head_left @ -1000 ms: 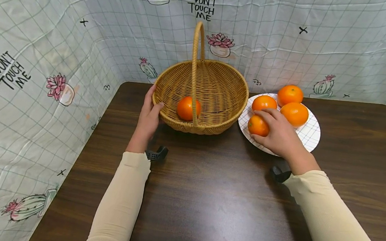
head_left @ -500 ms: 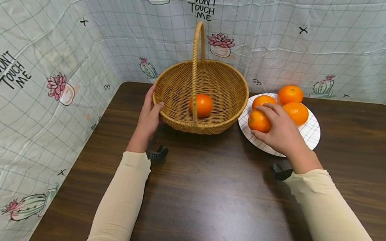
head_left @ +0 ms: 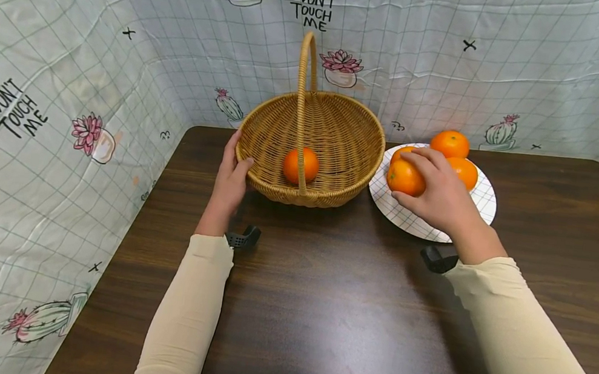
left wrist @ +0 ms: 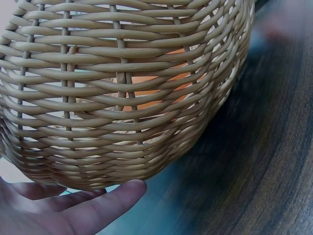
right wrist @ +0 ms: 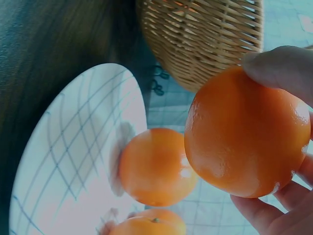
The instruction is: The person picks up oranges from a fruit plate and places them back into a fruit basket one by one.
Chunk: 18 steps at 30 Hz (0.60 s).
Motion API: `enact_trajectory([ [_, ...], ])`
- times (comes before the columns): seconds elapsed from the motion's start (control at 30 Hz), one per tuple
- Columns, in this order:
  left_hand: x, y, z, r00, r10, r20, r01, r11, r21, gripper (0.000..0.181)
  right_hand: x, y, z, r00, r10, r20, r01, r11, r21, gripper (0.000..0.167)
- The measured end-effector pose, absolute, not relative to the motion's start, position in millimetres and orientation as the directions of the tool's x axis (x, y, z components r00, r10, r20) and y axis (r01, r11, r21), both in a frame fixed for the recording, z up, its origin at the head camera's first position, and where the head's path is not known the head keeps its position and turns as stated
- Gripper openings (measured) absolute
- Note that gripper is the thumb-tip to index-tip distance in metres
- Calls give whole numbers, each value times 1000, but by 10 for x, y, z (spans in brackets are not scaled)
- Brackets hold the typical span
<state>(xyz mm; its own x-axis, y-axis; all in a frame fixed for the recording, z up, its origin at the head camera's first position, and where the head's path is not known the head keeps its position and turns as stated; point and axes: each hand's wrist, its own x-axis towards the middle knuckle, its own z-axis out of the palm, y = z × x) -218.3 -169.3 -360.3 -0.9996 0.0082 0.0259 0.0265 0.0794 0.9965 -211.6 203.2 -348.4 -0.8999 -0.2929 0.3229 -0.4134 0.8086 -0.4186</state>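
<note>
At the left rim of a wicker basket (head_left: 347, 149), my left hand (head_left: 229, 186) grips it with the thumb at the rim. Its fingers (left wrist: 105, 205) lie against the woven outside in the left wrist view. One orange (head_left: 308, 166) rests in the basket, partly behind the tall handle. To the right, my right hand (head_left: 443, 196) holds another orange (right wrist: 247, 132) between thumb and fingers, raised above the white checked plate (head_left: 411, 223). Behind the held fruit, an orange (right wrist: 155, 166) sits on the plate, mostly covered in the head view. Two more oranges, one being this orange (head_left: 449, 144), are at its back right.
The dark wooden table (head_left: 308, 310) carries the basket and plate side by side near its back edge. A patterned cloth (head_left: 428, 54) hangs close behind them and along the left side. Both wrists wear black bands.
My right hand has lifted the orange slightly off the plate. Inside the basket, the orange rolled right, then partly back left. My left hand has stayed in place.
</note>
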Motion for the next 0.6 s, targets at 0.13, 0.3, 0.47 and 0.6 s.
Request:
enact_trajectory([
  [0.13,-2187,-1695,-3610,-1000,10,29,30,78,997,63,-2120,2016,-3430,-900,-289,327,-412,807,-422,67],
  [0.3,-2193,-1694,-3614,-1000,7,29,30,85,996,63,-2131,1999,-3379,-891,-285,354,-423,806,-415,68],
  [0.47,-2195,-1689,-3614,-999,6,32,33,75,997,63,-2137,1983,-3357,-879,-285,383,-439,798,-413,68],
  [0.6,-2195,-1687,-3608,-999,7,32,32,71,997,63,-2137,1969,-3345,-876,-282,392,-442,793,-419,68],
])
